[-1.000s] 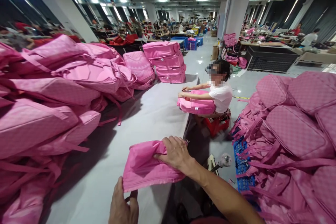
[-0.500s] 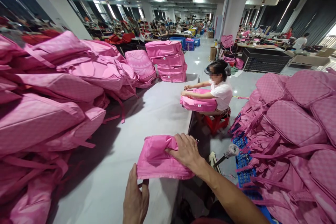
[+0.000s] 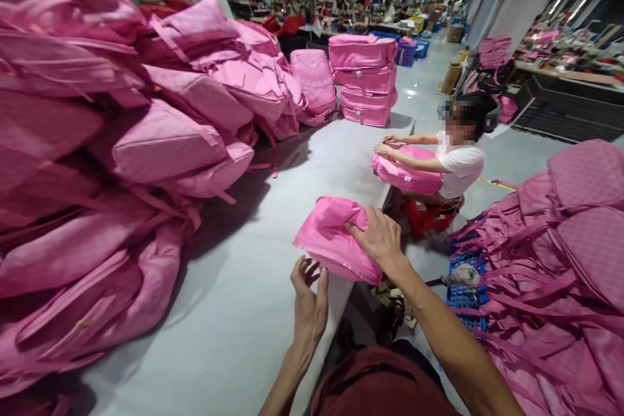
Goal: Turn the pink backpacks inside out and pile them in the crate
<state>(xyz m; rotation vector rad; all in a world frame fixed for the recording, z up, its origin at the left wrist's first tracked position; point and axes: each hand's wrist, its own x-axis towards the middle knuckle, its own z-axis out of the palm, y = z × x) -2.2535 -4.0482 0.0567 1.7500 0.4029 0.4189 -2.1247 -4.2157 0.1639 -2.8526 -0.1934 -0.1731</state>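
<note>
A small pink fabric bag [image 3: 325, 226], its opening or lining crumpled inward, is held above the right edge of the light grey table [image 3: 234, 266]. My right hand [image 3: 381, 239] grips its right side, thumb pressed into the cloth and fingers over the edge. Just below the bag's lower left edge is my left hand [image 3: 311, 304], its thumb and fingers apart and curved. It appears to hold nothing; whether a fingertip brushes the cloth I cannot tell.
A heap of pink backpacks [image 3: 166, 143] covers the table's left side. Farther back stands a stack of pink bags [image 3: 364, 81]. A seated co-worker [image 3: 461, 156] handles another pink bag [image 3: 414, 169]. On my right, pink backpacks [image 3: 550, 253] pile over a blue crate [image 3: 468, 283].
My view has turned left and downward. The left hand has come off the bag's lower left corner. The bag, still in my right hand, is now tilted, its right side lower.
</note>
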